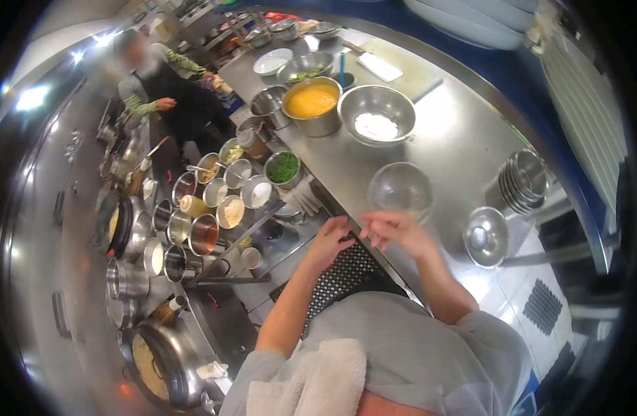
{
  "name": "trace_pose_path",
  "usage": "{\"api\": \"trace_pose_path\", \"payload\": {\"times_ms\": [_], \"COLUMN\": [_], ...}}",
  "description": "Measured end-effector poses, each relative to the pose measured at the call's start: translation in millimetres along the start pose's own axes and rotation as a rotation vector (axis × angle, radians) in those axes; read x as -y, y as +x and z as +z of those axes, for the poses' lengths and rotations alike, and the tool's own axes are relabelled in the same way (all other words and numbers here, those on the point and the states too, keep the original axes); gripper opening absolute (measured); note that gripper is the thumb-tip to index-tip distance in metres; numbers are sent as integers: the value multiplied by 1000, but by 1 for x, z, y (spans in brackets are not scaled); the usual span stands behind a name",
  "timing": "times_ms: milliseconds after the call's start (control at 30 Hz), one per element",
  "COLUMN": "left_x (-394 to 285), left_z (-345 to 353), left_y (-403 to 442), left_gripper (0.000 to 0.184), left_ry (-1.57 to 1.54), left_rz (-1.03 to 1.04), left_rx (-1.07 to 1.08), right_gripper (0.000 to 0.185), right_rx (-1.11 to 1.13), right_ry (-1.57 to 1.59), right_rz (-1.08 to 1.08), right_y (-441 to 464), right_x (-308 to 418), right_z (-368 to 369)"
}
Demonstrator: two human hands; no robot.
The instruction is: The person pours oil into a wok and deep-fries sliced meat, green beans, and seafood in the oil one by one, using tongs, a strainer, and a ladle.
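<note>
My left hand [327, 244] is in front of my body at the edge of the steel counter [436, 149], its fingers apart and slightly bent, holding nothing visible. Facing it, my right hand [396, 234] has loosely curled, separated fingers and also appears to hold nothing. A thin gap lies between the two hands. Just beyond my right hand, a bowl that looks clear [400, 186] sits on the counter. Farther back are a steel bowl with white contents [377, 114] and a steel pot of orange-yellow liquid [313, 104].
To the right are a small steel bowl [486, 237] and stacked steel cups [521, 182]. On the left, containers of ingredients include chopped greens [284, 168]. A white-bladed cleaver [379, 67] lies on a cutting board [410, 73]. A co-worker [187, 104] stands beyond.
</note>
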State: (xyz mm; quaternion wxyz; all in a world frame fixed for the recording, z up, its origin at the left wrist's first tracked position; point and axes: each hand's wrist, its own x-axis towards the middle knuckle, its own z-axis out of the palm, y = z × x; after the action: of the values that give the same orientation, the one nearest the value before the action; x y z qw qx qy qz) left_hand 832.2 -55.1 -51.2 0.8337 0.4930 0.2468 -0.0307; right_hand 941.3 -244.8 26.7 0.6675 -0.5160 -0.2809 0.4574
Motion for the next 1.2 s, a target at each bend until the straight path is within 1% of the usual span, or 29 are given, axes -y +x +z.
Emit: {"api": "trace_pose_path", "payload": {"times_ms": [33,100,167,200,267,300,333,367,400,433,467,533,567,633,700,733,767,800,833,867,900,933,1000,1033,1067,1100,1133,1167,1200], "left_x": [7,16,27,36,44,39,45,54,71,45,60,46,44,46,32,28,19,27,4,21,7,-6,-54,-72,-75,-102,-70,-54,-41], "left_z": [-19,-52,-90,-113,-142,-146,-167,-187,-201,-165,-179,-181,-178,-176,-159,-156,-156,-166,-148,-164,-155,-159,-162,-167,-167,-134,-141,-130,-123], "left_y": [-1,-4,4,16,35,42,59,76,83,79,99,106,111,125,123,121,116,120,104,96,65,24,-96,-157,-221,-294,-345,-410,-469], "left_gripper": [35,32,30,29,28,30,30,31,32,32,30,32,32,33,34,30,29,27,24,37,53,59,56,50,45,44,42,40,37], "left_ry": [34,120,199,231,321,336,418,494,566,449,350,383,584,977,883,1058,1402,1413,1219,1151,1277,1156,1121,1114,1074,1086,1075,592,986], "left_rz": [-20,-79,-111,-107,-48,-74,44,149,244,318,411,208,290,465,418,553,443,393,116,500,412,601,428,375,349,67,174,-3,-156], "left_rx": [-42,-153,-333,-436,-558,-628,-670,-703,-725,-631,-635,-544,-645,-865,-847,-771,-704,-663,-662,-686,-757,-719,-659,-687,-856,-1094,-1366,-1629,-1968], "right_gripper": [38,44,53,53,48,44,39,31,25,26,27,19,20,20,20,20,16,15,19,23,22,22,22,22,22,23,23,24,25], "right_rx": [88,157,-77,-222,-468,-563,-651,-460,-285,-115,51,-126,-204,-635,-918,-1010,-1085,-1111,-930,-847,-805,-820,-932,-1034,-1146,-1263,-1385,-1487,-1541], "right_ry": [42,67,117,49,-262,-507,-759,-599,-448,-247,-48,-4,14,580,667,745,845,807,747,338,191,138,-15,-108,-203,-306,-410,-523,-687], "right_rz": [79,283,467,491,359,203,55,148,262,324,366,159,50,37,-331,-393,-340,-378,-485,-558,-563,-550,-522,-534,-543,-560,-566,-572,-589], "right_y": [15,66,147,193,275,311,314,301,273,258,247,226,217,210,216,222,225,236,254,237,241,247,262,261,254,244,227,216,203], "right_x": [-12,-74,-167,-191,-243,-278,-263,-255,-212,-208,-201,-182,-169,-88,-60,-51,-38,-41,-73,-23,-22,-25,-24,-23,-19,-10,0,13,29], "right_z": [7,19,32,43,40,35,37,38,44,46,41,28,23,17,-9,-26,-35,-48,-87,-39,-60,-91,-135,-152,-167,-181,-199,-213,-229]}}
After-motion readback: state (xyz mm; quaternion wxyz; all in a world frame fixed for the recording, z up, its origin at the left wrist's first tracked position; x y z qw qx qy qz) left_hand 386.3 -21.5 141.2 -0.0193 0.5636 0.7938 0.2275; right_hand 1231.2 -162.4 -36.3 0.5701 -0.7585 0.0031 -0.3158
